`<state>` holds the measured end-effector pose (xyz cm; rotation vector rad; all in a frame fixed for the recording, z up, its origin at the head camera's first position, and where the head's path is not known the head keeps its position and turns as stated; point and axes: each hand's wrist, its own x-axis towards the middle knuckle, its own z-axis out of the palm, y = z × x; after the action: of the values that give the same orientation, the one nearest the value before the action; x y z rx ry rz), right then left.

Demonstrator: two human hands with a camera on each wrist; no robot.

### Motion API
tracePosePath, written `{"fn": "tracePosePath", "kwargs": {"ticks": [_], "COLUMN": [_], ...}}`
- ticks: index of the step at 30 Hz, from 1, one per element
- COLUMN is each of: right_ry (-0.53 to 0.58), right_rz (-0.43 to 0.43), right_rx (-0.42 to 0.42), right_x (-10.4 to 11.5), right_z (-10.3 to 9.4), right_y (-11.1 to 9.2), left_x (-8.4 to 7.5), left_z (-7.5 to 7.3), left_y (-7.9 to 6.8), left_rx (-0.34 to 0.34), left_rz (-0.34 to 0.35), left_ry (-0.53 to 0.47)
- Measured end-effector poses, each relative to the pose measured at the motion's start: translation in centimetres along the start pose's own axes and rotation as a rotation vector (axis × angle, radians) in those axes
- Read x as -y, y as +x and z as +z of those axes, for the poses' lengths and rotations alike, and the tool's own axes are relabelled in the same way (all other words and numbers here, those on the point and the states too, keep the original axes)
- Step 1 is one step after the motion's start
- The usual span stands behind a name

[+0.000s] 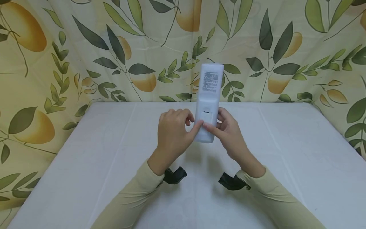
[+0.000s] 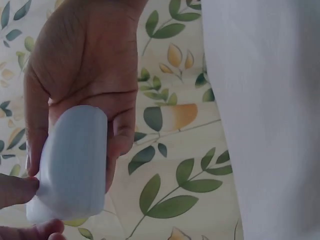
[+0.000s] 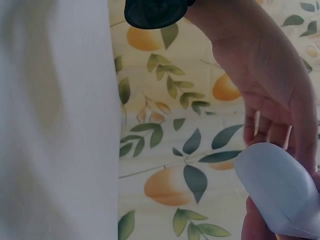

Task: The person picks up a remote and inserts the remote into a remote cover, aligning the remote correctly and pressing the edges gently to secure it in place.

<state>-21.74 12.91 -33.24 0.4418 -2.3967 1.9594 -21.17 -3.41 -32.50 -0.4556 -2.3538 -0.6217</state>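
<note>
A white remote control [image 1: 209, 100] is held upright above the table, its back with printed text and a battery cover [image 1: 209, 117] turned to the head camera. My right hand [image 1: 233, 135] grips its lower right side, thumb on the back and fingers behind the edge. From the left, my left hand [image 1: 173, 132] has its thumb on the lower back near the cover, with curled fingers at the left edge. Both thumb tips nearly meet. The wrist views show the rounded lower end of the remote [image 2: 75, 165]; its front is hidden.
A white-covered table [image 1: 94, 165] spreads beneath the hands. Behind it hangs a curtain [image 1: 171, 47] printed with leaves and orange fruit. Black straps [image 1: 175, 175] stick out from both wrists below the sleeves.
</note>
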Motion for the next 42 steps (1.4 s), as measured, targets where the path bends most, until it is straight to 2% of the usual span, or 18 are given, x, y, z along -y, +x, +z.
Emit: {"fn": "tracePosePath", "kwargs": {"ticks": [2, 4, 9, 12, 15, 17, 19, 21, 24, 28, 32, 35, 37, 40, 42], "right_ry": [-0.005, -0.011, -0.020, -0.007, -0.023, -0.080, -0.192, -0.295, -0.389, -0.524, -0.687, -0.672, -0.613, -0.517, -0.467], "right_rz": [0.012, 0.023, 0.042, 0.055, 0.045, -0.001, -0.084, -0.171, -0.274, -0.396, -0.535, -0.563, -0.505, -0.347, -0.240], "right_rx": [0.007, 0.029, 0.084, 0.095, 0.110, 0.116, 0.087, 0.029, -0.087, -0.171, -0.204, -0.194, -0.165, -0.108, -0.084], "right_x": [0.0, 0.0, -0.1, -0.3, -0.6, -0.9, -1.1, -1.2, -1.2, -1.1, -0.9, -0.4, 0.0, 0.7, 1.0], "right_z": [0.0, 0.0, 0.0, 0.1, 0.5, 0.8, 1.1, 1.3, 1.4, 1.8, 2.3, 2.3, 2.3, 2.2, 2.2], "right_y": [0.0, 0.1, 0.3, 0.3, 0.4, 0.3, 0.2, 0.0, -0.2, -0.5, -1.1, -1.4, -1.7, -2.0, -2.1], "left_x": [0.0, 0.0, 0.1, 0.3, 0.6, 0.7, 0.6, 0.6, 0.6, 0.6, 0.4, 0.5, 0.8, 1.2, 1.5], "left_z": [0.1, 0.2, 0.3, 0.2, 0.1, 0.0, -0.1, -0.1, -0.1, -0.1, -0.5, -0.8, -0.9, -0.5, -0.1], "left_y": [0.0, 0.0, -0.1, 0.0, 0.1, 0.2, 0.2, 0.1, 0.1, 0.1, 0.2, 0.4, 0.5, 0.6, 0.7], "left_rx": [0.054, 0.079, 0.009, -0.030, -0.033, -0.015, 0.005, 0.020, 0.020, 0.035, 0.124, 0.212, 0.271, 0.336, 0.365], "left_rz": [-0.004, 0.000, 0.049, 0.098, 0.131, 0.117, 0.070, 0.012, -0.064, -0.080, -0.071, -0.126, -0.176, -0.239, -0.249], "left_ry": [0.019, 0.043, 0.119, 0.121, 0.105, 0.085, 0.067, 0.055, 0.061, 0.041, -0.144, -0.371, -0.581, -0.907, -1.058]}}
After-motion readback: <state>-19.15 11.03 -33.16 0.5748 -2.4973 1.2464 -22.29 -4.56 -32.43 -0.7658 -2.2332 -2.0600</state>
